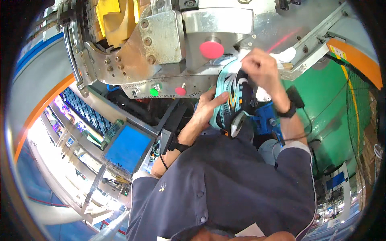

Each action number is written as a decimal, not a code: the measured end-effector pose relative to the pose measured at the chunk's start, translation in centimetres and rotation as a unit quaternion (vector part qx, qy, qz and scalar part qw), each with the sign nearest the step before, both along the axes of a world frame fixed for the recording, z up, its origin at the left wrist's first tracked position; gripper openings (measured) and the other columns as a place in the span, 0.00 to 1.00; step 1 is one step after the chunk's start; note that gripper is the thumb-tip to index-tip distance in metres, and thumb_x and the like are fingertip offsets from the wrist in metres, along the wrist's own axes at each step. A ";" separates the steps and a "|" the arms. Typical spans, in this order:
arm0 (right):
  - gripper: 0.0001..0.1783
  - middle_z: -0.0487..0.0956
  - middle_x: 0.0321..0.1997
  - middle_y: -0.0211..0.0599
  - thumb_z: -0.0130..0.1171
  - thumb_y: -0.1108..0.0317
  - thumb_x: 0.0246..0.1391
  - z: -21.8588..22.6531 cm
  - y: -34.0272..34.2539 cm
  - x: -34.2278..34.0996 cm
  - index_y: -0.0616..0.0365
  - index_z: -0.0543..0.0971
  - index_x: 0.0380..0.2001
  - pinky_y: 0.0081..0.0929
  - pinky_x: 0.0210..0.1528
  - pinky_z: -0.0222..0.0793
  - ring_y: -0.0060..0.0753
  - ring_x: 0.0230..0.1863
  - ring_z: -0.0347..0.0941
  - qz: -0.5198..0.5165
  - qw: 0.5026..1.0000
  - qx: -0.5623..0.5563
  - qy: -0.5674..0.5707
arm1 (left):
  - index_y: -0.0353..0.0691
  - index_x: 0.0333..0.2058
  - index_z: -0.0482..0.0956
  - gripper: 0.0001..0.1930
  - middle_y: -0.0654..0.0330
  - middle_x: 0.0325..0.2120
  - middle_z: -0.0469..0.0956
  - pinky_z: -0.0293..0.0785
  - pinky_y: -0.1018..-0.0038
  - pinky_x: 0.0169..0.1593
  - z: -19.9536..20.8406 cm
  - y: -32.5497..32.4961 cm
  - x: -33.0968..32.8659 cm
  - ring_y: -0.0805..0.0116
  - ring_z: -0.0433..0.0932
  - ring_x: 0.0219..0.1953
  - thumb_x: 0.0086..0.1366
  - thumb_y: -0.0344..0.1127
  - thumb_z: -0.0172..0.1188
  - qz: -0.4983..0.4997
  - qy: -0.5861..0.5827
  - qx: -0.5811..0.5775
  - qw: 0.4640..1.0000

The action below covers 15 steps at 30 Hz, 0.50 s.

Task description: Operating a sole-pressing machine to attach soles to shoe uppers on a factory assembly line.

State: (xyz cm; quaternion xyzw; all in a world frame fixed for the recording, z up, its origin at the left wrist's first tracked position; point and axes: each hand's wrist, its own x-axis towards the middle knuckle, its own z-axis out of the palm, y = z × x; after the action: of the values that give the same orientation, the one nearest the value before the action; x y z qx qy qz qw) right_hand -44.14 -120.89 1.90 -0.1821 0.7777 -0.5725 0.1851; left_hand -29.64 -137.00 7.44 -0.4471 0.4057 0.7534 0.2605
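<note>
A sneaker [225,93] in light teal, black and white with orange marks is held upright in front of the machine. My left hand [208,105] grips its left side, the thumb lying across the upper. At the shoe's far right side is my right hand [260,69], its fingers curled together and somewhat blurred. Whatever those fingers may pinch is hidden. Dark bands circle both my wrists.
Ahead stands a metal machine [163,38] with a large red button [212,49], a green button [155,90] and a smaller red button [181,89]. A blue panel [128,143] is at left. Green floor [321,100] and dark netting [359,104] lie at right.
</note>
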 end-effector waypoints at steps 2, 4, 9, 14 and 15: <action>0.03 0.74 0.21 0.36 0.61 0.76 0.45 0.2 -0.6 1.0 0.61 0.77 0.21 0.26 0.25 0.64 0.32 0.21 0.70 0.017 0.993 -0.060 0.103 | 0.25 0.54 0.67 0.26 0.49 0.44 0.78 0.77 0.69 0.46 0.1 0.0 0.3 0.63 0.80 0.42 0.65 0.40 0.58 -0.004 0.004 -0.005 1.000; 0.02 0.75 0.22 0.37 0.61 0.77 0.45 -0.9 0.1 -0.4 0.62 0.78 0.22 0.24 0.25 0.63 0.30 0.22 0.69 0.000 0.998 0.027 0.055 | 0.25 0.54 0.68 0.26 0.49 0.44 0.78 0.76 0.69 0.48 0.5 -0.5 -0.7 0.63 0.80 0.42 0.64 0.40 0.59 -0.004 -0.006 0.027 1.000; 0.02 0.73 0.21 0.32 0.61 0.77 0.47 0.5 -0.7 1.4 0.65 0.81 0.24 0.19 0.23 0.59 0.20 0.21 0.65 0.007 1.000 -0.011 0.004 | 0.26 0.53 0.69 0.26 0.50 0.43 0.78 0.75 0.71 0.48 1.0 -0.1 -0.4 0.65 0.79 0.42 0.63 0.40 0.59 0.002 0.001 -0.005 1.000; 0.02 0.75 0.22 0.35 0.60 0.77 0.47 0.0 -0.8 0.7 0.64 0.81 0.25 0.21 0.25 0.61 0.22 0.22 0.67 0.016 0.999 0.002 0.046 | 0.28 0.55 0.69 0.25 0.53 0.44 0.78 0.70 0.72 0.52 0.6 -0.2 0.0 0.69 0.76 0.45 0.65 0.39 0.59 -0.031 0.000 -0.010 0.999; 0.03 0.75 0.22 0.35 0.60 0.76 0.47 1.0 -1.2 1.0 0.64 0.81 0.25 0.21 0.25 0.62 0.22 0.22 0.68 0.036 0.997 -0.025 0.070 | 0.27 0.55 0.69 0.24 0.53 0.43 0.78 0.72 0.72 0.50 0.6 -0.5 -0.3 0.68 0.77 0.43 0.65 0.39 0.58 -0.018 0.002 0.002 1.000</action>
State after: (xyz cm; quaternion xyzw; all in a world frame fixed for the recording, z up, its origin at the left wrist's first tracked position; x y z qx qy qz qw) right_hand -43.11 -122.14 2.91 -0.2540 0.7674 -0.5704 0.1457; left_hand -29.90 -137.47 8.08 -0.4378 0.4128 0.7502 0.2740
